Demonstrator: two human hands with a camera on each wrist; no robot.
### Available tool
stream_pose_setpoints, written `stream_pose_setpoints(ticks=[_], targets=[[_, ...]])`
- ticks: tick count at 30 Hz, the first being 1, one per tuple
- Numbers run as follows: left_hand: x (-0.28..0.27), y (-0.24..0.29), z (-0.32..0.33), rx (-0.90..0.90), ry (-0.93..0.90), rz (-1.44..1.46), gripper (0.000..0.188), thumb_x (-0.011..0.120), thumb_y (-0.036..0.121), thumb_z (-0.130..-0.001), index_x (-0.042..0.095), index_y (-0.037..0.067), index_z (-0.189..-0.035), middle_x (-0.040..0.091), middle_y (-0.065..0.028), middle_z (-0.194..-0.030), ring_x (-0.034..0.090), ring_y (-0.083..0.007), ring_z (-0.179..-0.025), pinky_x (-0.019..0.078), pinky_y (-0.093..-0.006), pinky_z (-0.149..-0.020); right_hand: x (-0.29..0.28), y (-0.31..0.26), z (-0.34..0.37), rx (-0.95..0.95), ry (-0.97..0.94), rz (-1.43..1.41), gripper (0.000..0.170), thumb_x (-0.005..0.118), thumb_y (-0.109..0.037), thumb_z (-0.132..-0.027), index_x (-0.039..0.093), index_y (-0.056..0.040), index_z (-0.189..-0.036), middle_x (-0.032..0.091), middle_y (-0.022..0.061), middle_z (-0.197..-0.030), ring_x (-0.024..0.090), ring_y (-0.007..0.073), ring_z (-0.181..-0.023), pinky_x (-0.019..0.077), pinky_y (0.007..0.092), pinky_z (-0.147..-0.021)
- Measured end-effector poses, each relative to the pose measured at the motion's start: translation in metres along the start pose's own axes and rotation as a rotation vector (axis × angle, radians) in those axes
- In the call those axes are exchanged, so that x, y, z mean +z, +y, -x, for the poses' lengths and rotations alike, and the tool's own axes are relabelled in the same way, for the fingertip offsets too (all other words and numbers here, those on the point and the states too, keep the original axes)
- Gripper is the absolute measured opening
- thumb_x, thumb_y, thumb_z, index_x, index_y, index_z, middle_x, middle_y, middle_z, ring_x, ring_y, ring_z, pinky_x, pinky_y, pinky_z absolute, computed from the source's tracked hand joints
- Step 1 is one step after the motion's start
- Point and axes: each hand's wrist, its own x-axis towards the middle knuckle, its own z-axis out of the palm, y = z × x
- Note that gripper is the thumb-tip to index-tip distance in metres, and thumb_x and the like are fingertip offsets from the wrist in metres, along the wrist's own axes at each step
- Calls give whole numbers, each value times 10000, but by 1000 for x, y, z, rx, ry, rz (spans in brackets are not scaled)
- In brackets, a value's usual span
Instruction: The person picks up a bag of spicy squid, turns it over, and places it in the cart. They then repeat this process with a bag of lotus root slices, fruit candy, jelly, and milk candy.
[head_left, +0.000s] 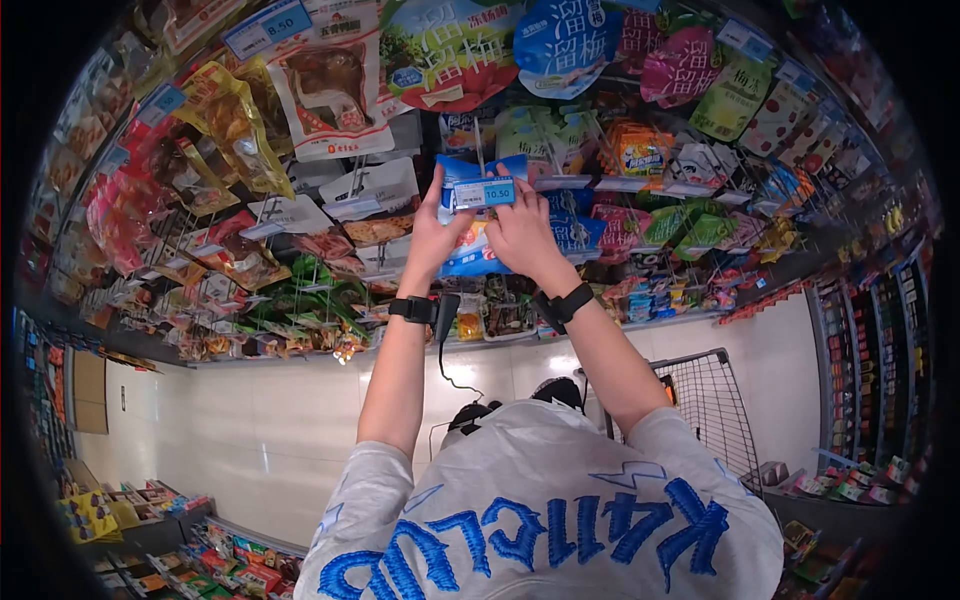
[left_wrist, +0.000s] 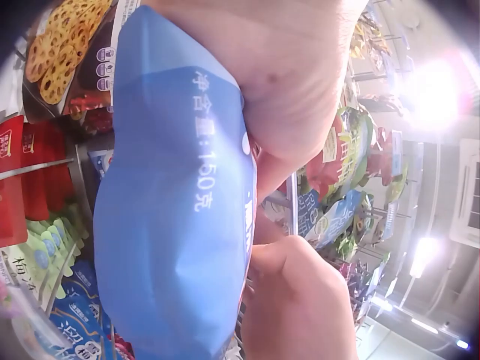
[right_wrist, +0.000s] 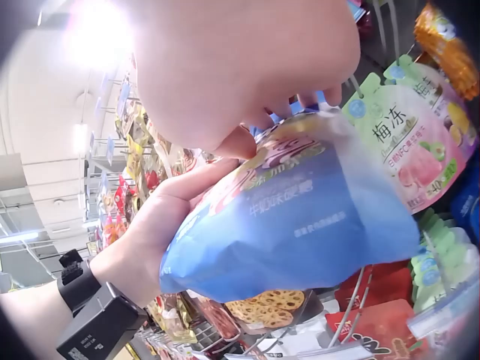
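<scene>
A blue snack bag [head_left: 468,264], with white printing, hangs in front of the shelf between both hands. My left hand [head_left: 436,232] grips its left side, thumb toward the front. My right hand [head_left: 522,232] holds the upper right part, and in the right wrist view its fingers curl over the bag's printed front [right_wrist: 300,217]. A price tag reading 10.50 [head_left: 485,192] overlaps the top of the bag between the hands. Close up in the left wrist view, the blue side of the bag [left_wrist: 169,195] hides most of the fingers.
Hanging snack packs surround the hands, including green pouches [right_wrist: 405,135] and a white-and-red meat pack [head_left: 330,85]. Metal hooks with price tags stick out from the rack. A wire shopping cart [head_left: 715,405] stands to the right on the pale floor [head_left: 250,420].
</scene>
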Motion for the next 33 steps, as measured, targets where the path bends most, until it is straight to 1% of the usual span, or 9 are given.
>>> stream_pose_setpoints(ticks=[9, 12, 15, 18, 21, 23, 24, 27, 33], targets=[[4, -11, -9, -89, -17, 39, 831, 708, 102, -826, 264, 43, -1526, 578, -142, -1305, 550, -153, -1130, 430, -294, -979, 10, 6, -9, 172, -112, 46, 565, 499, -306, -844, 554, -5, -1320, 343, 170, -1523, 353, 348, -1355, 268, 548, -1069], [4, -16, -10, 60, 9, -53, 820, 696, 100, -839, 256, 43, -1528, 592, -130, -1274, 562, -144, -1088, 449, -287, -948, 11, 7, -8, 190, -151, 43, 563, 505, -319, -844, 562, -7, -1310, 319, 167, -1539, 334, 334, -1372, 259, 542, -1078], [1, -16, -8, -100, -51, -23, 819, 681, 103, -853, 230, 45, -1534, 594, -133, -1265, 566, -144, -1070, 454, -282, -931, 15, 12, -9, 188, -272, 46, 557, 501, -335, -851, 575, 1, -1289, 304, 160, -1549, 319, 334, -1382, 250, 539, -1087], [5, -40, -10, 24, -43, -80, 831, 676, 136, -887, 179, 67, -1548, 610, -115, -1232, 574, -131, -1022, 456, -267, -907, 22, 14, -6, 175, -258, 20, 572, 522, -326, -858, 537, 5, -1325, 283, 205, -1546, 309, 367, -1381, 241, 528, -1095], [7, -50, 0, -47, -40, -46, 853, 691, 98, -863, 199, 160, -1558, 645, -104, -1168, 600, -109, -931, 487, -256, -844, 30, 16, 6, 283, 10, -101, 651, 597, -281, -858, 422, 3, -1417, 269, 265, -1527, 288, 434, -1372, 240, 530, -1099], [9, -55, 4, -135, -60, 36, 830, 679, 87, -880, 201, 145, -1556, 629, -100, -1200, 589, -111, -972, 478, -247, -857, 40, 24, 19, 323, 192, -306, 788, 676, -232, -844, 283, -40, -1499, 283, 304, -1495, 279, 505, -1346, 299, 520, -1073], [11, -57, 7, -124, -54, 72, 819, 672, 83, -887, 201, 136, -1555, 619, -97, -1216, 581, -108, -982, 474, -239, -857, 40, 22, 23, 330, 253, -366, 838, 700, -220, -846, 228, -87, -1526, 382, 313, -1419, 373, 508, -1290, 390, 482, -1011], [17, -62, 11, -140, -49, 102, 799, 656, 71, -899, 201, 120, -1554, 603, -93, -1241, 569, -105, -1003, 468, -226, -860, 34, 32, 29, 466, -44, -693, 865, 667, -212, -889, 122, -147, -1557, 390, 283, -1449, 482, 436, -1249, 447, 404, -978], [23, -52, 17, -194, 13, 162, 782, 648, 57, -900, 221, 132, -1551, 606, -86, -1187, 580, -111, -950, 497, -255, -818, 31, 36, 35, 428, -30, -634, 828, 637, -187, -913, 122, -144, -1560, 438, 267, -1426, 565, 352, -1189, 479, 372, -936]])
